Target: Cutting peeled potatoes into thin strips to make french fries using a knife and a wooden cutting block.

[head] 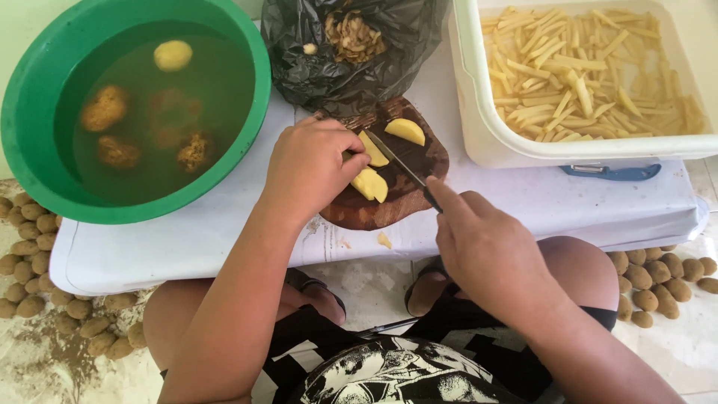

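My left hand [310, 168] rests on a dark wooden cutting board [407, 198] and pins yellow peeled potato pieces [371, 183] under its fingertips. My right hand [482, 247] grips the handle of a knife [400, 164], whose blade lies across the board between the potato slices. One more potato slice [404, 130] lies at the board's far edge. A small scrap [384, 240] sits on the white table just below the board.
A green basin [22, 112] of water with several potatoes stands at the left. A black bag of peelings [348, 52] lies behind the board. A white tub [486, 127] holds cut potato sticks, with a blue peeler [613, 173] beside it. Unpeeled potatoes [658, 280] lie on the floor on both sides.
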